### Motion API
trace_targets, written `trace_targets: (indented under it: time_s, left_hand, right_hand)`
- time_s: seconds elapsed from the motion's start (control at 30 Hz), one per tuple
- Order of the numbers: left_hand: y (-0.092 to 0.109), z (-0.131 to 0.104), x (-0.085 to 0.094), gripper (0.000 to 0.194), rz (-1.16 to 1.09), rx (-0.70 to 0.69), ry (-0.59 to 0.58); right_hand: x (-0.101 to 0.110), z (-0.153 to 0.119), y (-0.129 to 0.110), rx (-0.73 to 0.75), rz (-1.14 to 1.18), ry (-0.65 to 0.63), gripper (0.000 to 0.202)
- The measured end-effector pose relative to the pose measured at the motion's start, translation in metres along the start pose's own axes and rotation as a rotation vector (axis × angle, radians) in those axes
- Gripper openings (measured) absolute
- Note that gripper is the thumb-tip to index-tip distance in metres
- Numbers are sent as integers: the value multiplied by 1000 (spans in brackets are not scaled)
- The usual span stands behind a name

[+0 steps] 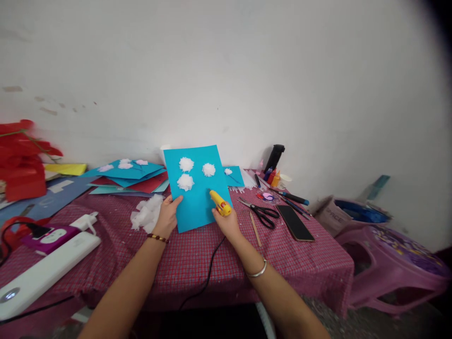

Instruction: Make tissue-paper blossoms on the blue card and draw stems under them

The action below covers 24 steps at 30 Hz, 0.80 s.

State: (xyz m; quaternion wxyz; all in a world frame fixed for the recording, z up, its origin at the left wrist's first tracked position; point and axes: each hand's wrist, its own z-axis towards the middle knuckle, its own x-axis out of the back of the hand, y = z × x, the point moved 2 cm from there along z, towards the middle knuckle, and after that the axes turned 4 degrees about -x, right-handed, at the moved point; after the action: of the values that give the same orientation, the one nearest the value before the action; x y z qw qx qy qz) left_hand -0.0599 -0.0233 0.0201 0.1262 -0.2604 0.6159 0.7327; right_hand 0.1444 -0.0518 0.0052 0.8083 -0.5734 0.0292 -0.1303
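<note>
A blue sheet of card point(197, 207) is tilted up in front of me, with three white ruffled paper flowers point(186, 182) on its upper part. My left hand point(168, 213) grips the card's lower left edge, thumb on the front. In my right hand point(227, 221) is a yellow glue gun point(221, 203), its nozzle pointing at the middle of the card. Whether the nozzle touches the card I cannot tell. The gun's black cord point(211, 268) runs down over the table's front edge. A heap of white tissue pieces point(146, 214) lies just left of my left hand.
Scissors point(262, 213), a phone point(294, 222) and a flat wooden stick point(255, 229) lie to the right. Paint bottles point(271, 176) stand behind them. At left are stacked coloured cards point(129, 181), a purple power strip point(52, 238) and a long white device point(49, 268). A pink stool point(395, 263) stands beside the table.
</note>
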Motion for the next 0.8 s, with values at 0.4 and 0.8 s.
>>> trace_targets:
  time_s: [0.4,0.8]
  left_hand:
    - [-3,3,3,52,1,-3,3]
    - [0,0,-1,53,-1,-5,-7]
  right_hand:
    - [0,-1,1,-7,-28,3,28]
    - [4,-2,-2,-28,-73,3,36]
